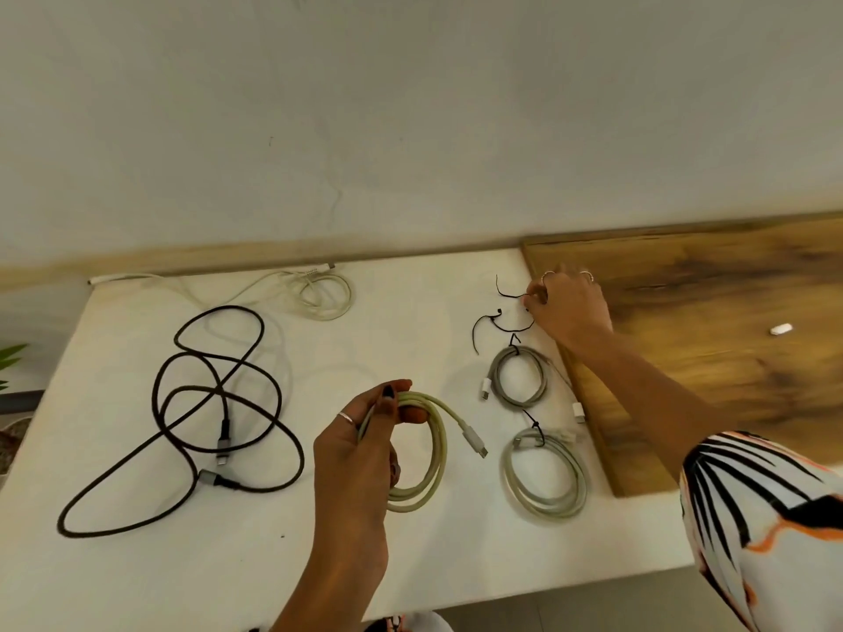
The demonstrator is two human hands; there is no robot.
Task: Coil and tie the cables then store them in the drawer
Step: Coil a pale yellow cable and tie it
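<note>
Between my hands, two tied coils (520,378) lie done. Left hand (360,453) pinches the pale coiled cable (431,449); right hand (568,307) nips a black tie (508,294). Loosen the pinch, loops likely spring apart.

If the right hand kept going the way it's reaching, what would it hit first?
Probably the thin black tie at the right hand fingertips; beyond it only bare white table shows, though depth is uncertain.

Matt white table (410,312); grainy wood board (707,335).
</note>
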